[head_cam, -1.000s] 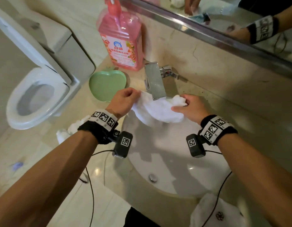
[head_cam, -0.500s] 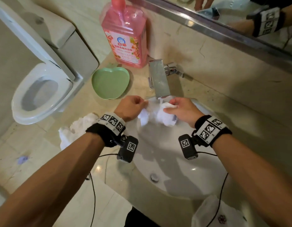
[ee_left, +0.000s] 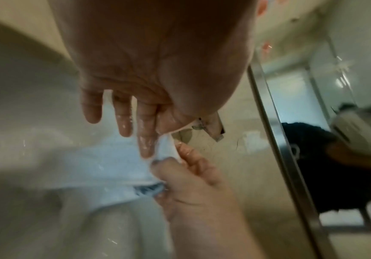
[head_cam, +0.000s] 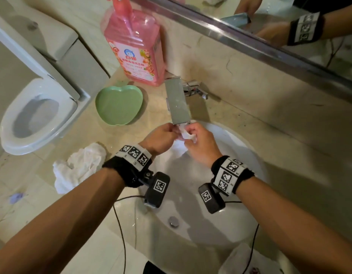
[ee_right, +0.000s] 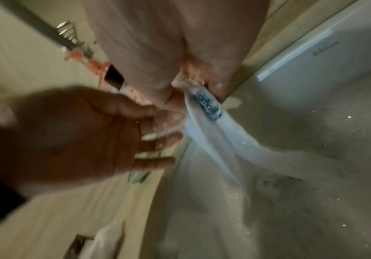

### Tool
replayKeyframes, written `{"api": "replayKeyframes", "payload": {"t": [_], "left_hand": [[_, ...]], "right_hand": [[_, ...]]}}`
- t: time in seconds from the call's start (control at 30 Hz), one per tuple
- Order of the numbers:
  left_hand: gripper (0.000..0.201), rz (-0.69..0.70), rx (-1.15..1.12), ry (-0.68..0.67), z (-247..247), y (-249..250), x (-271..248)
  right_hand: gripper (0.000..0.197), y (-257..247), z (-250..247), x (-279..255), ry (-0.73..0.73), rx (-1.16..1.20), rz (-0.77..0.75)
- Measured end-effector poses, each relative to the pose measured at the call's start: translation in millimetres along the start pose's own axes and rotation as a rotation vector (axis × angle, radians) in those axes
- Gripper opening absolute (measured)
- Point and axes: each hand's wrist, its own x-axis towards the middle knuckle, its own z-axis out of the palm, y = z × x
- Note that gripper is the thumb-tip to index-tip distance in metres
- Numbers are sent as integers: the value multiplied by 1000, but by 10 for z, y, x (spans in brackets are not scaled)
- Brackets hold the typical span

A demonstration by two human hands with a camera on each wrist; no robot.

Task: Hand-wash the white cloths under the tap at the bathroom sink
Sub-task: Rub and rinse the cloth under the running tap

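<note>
A wet white cloth (head_cam: 186, 135) is bunched just under the flat metal tap spout (head_cam: 178, 101), over the white sink (head_cam: 246, 155). My left hand (head_cam: 171, 131) pinches one side of it and my right hand (head_cam: 189, 133) pinches the other, knuckles nearly touching. In the left wrist view my thumb and forefinger nip the cloth (ee_left: 113, 168) while the other fingers (ee_left: 124, 122) hang straight and wet. The right wrist view shows the cloth (ee_right: 224, 149) trailing down into the basin, a blue label (ee_right: 208, 105) near my pinch. Whether water is running is unclear.
Another crumpled white cloth (head_cam: 78, 165) lies on the counter left of the basin, and a third (head_cam: 236, 260) sits at the front rim. A green apple-shaped dish (head_cam: 118, 104) and a pink detergent bottle (head_cam: 135, 46) stand behind. A toilet (head_cam: 32, 119) is at the left.
The cloth was spread wide between my hands a second ago. Both hands have drawn together under the spout and gathered it into a small bunch.
</note>
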Motion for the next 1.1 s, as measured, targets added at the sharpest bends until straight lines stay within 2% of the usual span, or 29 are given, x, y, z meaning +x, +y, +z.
{"api": "replayKeyframes", "payload": {"t": [0.07, 0.1, 0.17, 0.23, 0.3, 0.37, 0.4, 0.5, 0.57, 0.67, 0.77, 0.9, 1.03, 1.1], "left_hand": [[25, 48, 332, 93, -78, -63, 33], [32, 49, 401, 125, -113, -105, 37], [48, 48, 334, 81, -154, -178, 16], [57, 75, 218, -42, -183, -206, -9], [42, 115, 166, -100, -236, -201, -42], [24, 180, 201, -24, -353, -179, -96], [21, 217, 236, 42, -425, -171, -132], [25, 333, 388, 218, -614, -119, -272], [27, 409, 453, 288, -680, -45, -393], [22, 580, 483, 350, -722, 90, -578], [18, 676, 569, 374, -746, 194, -715], [16, 657, 723, 362, -714, 206, -782], [25, 549, 845, 242, -540, 72, -791], [25, 516, 826, 205, -439, -35, -793]], "right_hand": [[35, -33, -80, -7, -93, 5, -10], [36, -48, -115, -23, -139, 22, -16], [35, -89, -185, -63, -195, 95, -36], [35, -139, -251, -102, -207, 181, -57], [36, -203, -303, -129, -199, 225, -69], [40, -250, -379, -143, -169, 217, -78], [42, -259, -421, -151, -138, 186, -89], [38, -290, -541, -180, -47, 61, -127], [36, -314, -583, -211, -1, 10, -152], [36, -390, -633, -292, 71, 13, -177], [38, -504, -709, -362, 129, 49, -224], [30, -567, -731, -371, 146, 13, -231], [23, -497, -683, -366, 130, -17, -204], [22, -468, -676, -356, 117, -36, -186]]}}
